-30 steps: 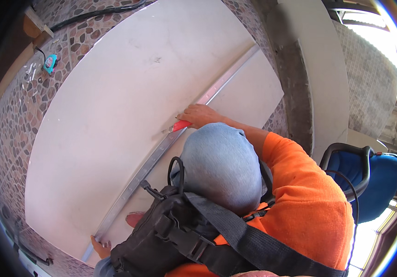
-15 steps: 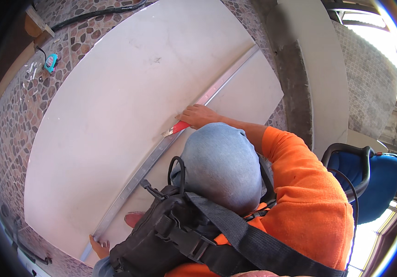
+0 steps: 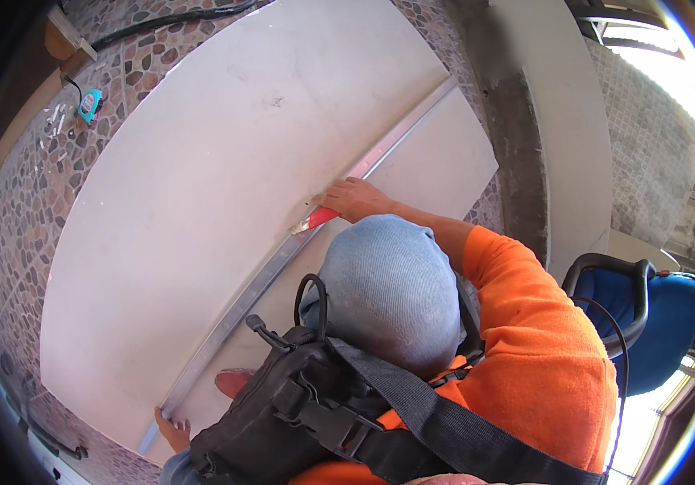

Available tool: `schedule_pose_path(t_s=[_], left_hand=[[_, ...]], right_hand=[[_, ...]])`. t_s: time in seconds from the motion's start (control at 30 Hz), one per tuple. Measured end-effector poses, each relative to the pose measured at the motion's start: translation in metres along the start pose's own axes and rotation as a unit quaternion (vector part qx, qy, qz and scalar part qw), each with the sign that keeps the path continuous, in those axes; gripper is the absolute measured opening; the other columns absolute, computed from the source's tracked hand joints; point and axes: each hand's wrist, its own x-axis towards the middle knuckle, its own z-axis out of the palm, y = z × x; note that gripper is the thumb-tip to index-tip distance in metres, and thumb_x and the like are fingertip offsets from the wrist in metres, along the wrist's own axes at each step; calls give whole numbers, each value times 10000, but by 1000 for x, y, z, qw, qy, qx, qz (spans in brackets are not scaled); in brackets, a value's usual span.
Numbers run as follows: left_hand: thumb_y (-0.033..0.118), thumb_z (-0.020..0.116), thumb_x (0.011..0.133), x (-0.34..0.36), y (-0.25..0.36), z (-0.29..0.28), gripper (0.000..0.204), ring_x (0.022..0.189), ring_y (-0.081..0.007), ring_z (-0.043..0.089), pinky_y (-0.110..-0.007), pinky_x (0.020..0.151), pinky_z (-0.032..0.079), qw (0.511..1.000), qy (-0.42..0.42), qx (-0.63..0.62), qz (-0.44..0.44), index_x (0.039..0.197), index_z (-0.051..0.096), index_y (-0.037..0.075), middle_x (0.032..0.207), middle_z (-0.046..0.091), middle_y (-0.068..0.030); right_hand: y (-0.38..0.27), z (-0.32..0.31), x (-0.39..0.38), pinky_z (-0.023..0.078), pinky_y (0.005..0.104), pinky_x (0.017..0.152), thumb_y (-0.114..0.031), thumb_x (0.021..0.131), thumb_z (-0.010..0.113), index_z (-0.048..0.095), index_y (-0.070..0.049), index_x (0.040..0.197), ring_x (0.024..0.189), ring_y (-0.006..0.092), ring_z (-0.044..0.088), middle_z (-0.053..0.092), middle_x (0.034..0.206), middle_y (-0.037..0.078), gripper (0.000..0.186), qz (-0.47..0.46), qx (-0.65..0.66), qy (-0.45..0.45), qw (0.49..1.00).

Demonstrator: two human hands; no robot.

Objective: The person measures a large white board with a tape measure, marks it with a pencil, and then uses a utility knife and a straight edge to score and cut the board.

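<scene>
A large pale board (image 3: 177,202), like plasterboard, lies flat with a long metal channel (image 3: 238,311) running diagonally across it. At the channel's lower left end my left hand (image 3: 172,430) holds its edge, thumb and fingers bent about it. My right hand (image 3: 355,198) rests near the channel's middle, closed on a red-handled utility knife (image 3: 321,217). The knife's silvery tip meets the board along the channel's edge. My denim-covered knee (image 3: 388,291) is close beside the right hand and hides part of the channel's near side.
A turquoise tape measure (image 3: 89,105) sits on the stone-patterned floor (image 3: 20,218) at the far left. A black hose (image 3: 173,23) crosses the floor at the top. To the right stands a blue chair (image 3: 661,331). A black bag (image 3: 283,412) hangs against my body.
The view has shifted a little. Both hands keep their places on the channel, and the knife's tip shows a slight shift toward the upper right.
</scene>
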Motion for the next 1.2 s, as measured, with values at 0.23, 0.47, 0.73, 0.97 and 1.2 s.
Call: schedule_pose_path(t_s=[0.23, 0.47, 0.73, 0.97, 1.2], left_hand=[[659, 635, 759, 14, -4, -5, 853, 1297, -334, 272, -489, 988, 357, 1000, 1, 5, -22, 1457, 330, 275, 1504, 238, -59], [685, 612, 754, 25, -9, -11, 858, 1302, -329, 268, -473, 992, 347, 1000, -14, 6, -18, 1452, 345, 261, 1490, 270, -63], [696, 606, 754, 16, -11, -5, 848, 1287, -317, 282, -450, 973, 357, 999, 33, 23, -4, 1437, 380, 247, 1480, 305, -65], [672, 603, 772, 7, -16, 28, 816, 1225, -277, 351, -458, 972, 366, 999, 34, 21, -9, 1404, 441, 181, 1435, 374, -57], [384, 386, 987, 39, -105, -108, 521, 1397, -187, 310, -546, 1101, 257, 990, -3, -21, 140, 1473, 389, 194, 1503, 395, 56]], right_hand=[[3, -6, -2, 439, 392, 985, -68, 872, 589, 532, -161, 1304, 1107, 224, 564, 619, 1084, 33, 446, 13, 5, 14, 1000], [4, 1, -1, 451, 386, 950, -63, 831, 658, 545, -158, 1283, 1066, 228, 573, 622, 1045, 28, 475, -1, 29, 53, 998], [-1, 0, -3, 448, 383, 947, -67, 808, 688, 557, -157, 1260, 1070, 241, 576, 630, 1056, 47, 479, 6, 28, 50, 998], [21, -9, -13, 456, 406, 934, -48, 786, 697, 566, -139, 1241, 1057, 275, 588, 637, 1056, 82, 483, 1, 32, 56, 998], [-4, 38, 37, 469, 468, 878, -99, 832, 582, 632, -91, 1089, 988, 348, 606, 649, 1012, 152, 261, 6, 49, 53, 997]])
